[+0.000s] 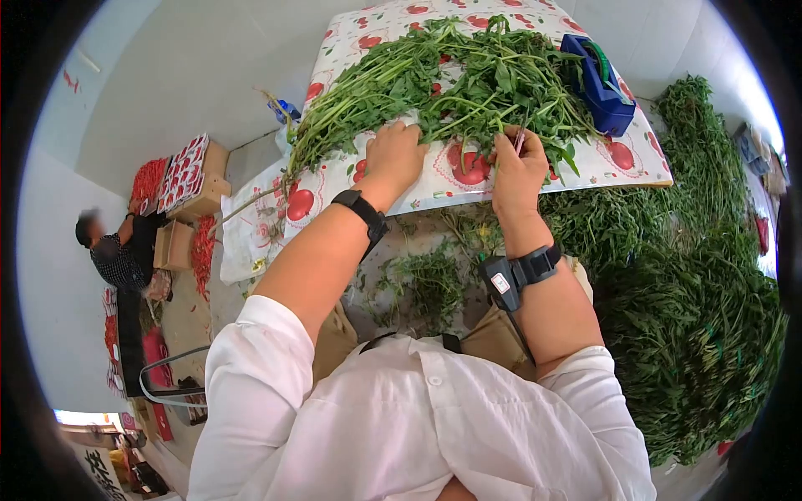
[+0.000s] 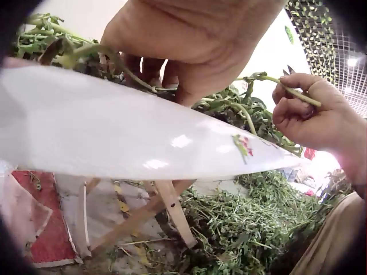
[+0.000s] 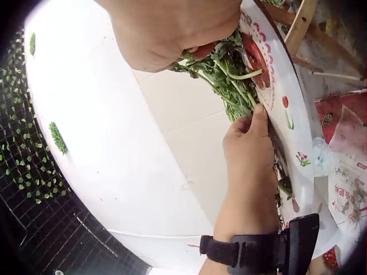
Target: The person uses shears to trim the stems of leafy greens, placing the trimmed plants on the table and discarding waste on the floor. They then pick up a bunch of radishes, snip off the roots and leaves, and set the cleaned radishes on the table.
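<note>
In the head view, the left hand (image 1: pixel 397 154) dips into the near side of a sprawling heap of long green leafy stems (image 1: pixel 501 71), its fingertips hidden; the right hand (image 1: pixel 520 171) grasps a slim pink-and-dark tool (image 1: pixel 520 142) at the same side. The heap covers the middle of a table (image 1: pixel 618 175) under white plastic cloth printed with red fruit. Cloth shows between the hands and along the near edge, just below both. A blue tape dispenser (image 1: pixel 606 104) with a green ring stands against the heap's right end, blocking that side. A dense mass of greenery (image 1: pixel 693 309) fills the floor at right; a seated person (image 1: pixel 121 250) is well apart at left.

The left wrist view adds the tool's dark points above the right fingers and a pale stem lying across them. Below the edge show crossed wooden legs (image 2: pixel 175 212) and a red sheet (image 2: pixel 43 212).

The right wrist view shows the left thumb and forefinger pinching stems near the table's curved rim.
</note>
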{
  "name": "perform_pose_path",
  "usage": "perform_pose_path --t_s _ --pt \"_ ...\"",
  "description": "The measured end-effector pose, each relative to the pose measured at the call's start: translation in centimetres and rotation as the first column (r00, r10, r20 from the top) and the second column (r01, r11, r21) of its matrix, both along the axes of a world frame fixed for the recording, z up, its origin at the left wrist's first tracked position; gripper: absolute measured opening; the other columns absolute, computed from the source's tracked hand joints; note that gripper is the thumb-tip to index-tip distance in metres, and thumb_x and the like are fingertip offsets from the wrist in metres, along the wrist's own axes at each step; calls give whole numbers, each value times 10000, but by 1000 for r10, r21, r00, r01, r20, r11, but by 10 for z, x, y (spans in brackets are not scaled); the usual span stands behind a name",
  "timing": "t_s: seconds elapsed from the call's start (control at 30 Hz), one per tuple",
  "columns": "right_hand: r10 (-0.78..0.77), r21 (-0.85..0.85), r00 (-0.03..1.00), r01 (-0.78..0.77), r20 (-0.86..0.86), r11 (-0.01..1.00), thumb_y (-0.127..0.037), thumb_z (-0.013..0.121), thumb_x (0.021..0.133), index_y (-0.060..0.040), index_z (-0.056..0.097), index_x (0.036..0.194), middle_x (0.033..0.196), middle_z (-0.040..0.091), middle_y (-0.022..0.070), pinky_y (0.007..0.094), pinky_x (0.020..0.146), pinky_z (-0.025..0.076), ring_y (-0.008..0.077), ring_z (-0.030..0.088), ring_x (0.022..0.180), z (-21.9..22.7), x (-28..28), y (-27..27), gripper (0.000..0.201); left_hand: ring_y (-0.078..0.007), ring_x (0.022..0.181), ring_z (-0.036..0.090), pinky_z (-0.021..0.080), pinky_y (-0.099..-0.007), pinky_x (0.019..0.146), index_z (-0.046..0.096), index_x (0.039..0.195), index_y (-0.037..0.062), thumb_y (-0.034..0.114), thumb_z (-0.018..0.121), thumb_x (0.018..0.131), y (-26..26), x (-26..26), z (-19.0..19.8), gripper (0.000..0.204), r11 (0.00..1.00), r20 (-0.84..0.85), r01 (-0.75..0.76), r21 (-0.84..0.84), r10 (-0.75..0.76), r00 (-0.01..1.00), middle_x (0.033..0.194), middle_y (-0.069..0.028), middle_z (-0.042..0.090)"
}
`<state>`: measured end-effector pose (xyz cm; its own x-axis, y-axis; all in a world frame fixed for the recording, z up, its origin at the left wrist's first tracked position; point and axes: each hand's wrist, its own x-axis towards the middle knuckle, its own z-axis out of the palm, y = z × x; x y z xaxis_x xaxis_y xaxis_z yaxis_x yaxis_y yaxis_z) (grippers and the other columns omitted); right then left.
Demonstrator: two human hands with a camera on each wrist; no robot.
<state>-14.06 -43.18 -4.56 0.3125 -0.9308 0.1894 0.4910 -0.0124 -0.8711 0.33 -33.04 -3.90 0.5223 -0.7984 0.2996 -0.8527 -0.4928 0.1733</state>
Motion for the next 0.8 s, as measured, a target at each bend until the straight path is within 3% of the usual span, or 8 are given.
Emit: perform_pose_path --t_s 0.03,0.23,0.33,0.37,0.5,0.6,0.7,0.8 --pt "-1 8 1000 0 24 1000 -47 600 786 9 544 885 734 532 7 204 538 392 60 468 603 1 -2 0 127 -325 944 542 436 -430 775 587 975 49 264 591 800 1 1 2 277 1000 52 17 -16 -16 999 1016 -150 581" --pt "-42 87 988 29 149 996 -41 588 792 -1 526 894 736 531 27 223 536 413 91 500 588 15 -14 3 126 -386 705 565 446 -446 645 509 959 7 241 534 837 9 16 35 265 980 -196 -90 -177 54 979 780 -197 590" --pt "-91 59 974 80 209 995 -39 588 794 -6 525 886 736 526 25 228 535 416 95 503 586 20 -17 1 116 -345 654 583 453 -428 587 496 938 -6 231 523 849 11 38 48 254 910 -182 -34 -413 -46 982 762 -197 588" --pt "-106 47 967 97 230 994 -38 588 794 -8 525 882 735 524 24 229 536 416 94 503 586 21 -18 0 112 -245 605 598 453 -367 533 488 965 -2 205 504 870 13 37 61 228 918 -429 -112 -380 -68 901 752 -165 598" --pt "-75 33 971 70 229 997 -33 595 791 -10 537 883 744 533 20 229 545 427 94 509 595 17 -15 -4 111 -137 655 595 447 -276 515 451 1036 25 167 414 927 9 16 76 182 853 -793 -232 -467 -288 537 810 -108 607" --pt "4 -35 989 1 150 999 -30 603 787 -2 561 894 756 551 17 223 563 444 85 515 618 16 -10 6 119 -162 673 604 474 -300 538 424 1031 28 173 393 938 -7 -19 75 175 847 -882 -290 -445 -359 305 829 -115 603" --pt "69 -80 997 -70 -17 994 -23 610 773 18 591 922 780 574 4 214 598 455 56 523 669 24 -15 23 155 -203 781 591 489 -344 678 405 1027 37 189 403 941 -21 -42 72 174 836 -885 -309 -454 -463 48 930 -144 575" --pt "126 -96 992 -124 19 988 -25 610 772 10 594 926 779 576 6 221 617 464 62 531 675 16 -10 28 158 -229 819 590 493 -380 712 410 1012 41 194 409 938 -30 -49 70 170 811 -834 -296 -504 -547 -79 972 -171 559"
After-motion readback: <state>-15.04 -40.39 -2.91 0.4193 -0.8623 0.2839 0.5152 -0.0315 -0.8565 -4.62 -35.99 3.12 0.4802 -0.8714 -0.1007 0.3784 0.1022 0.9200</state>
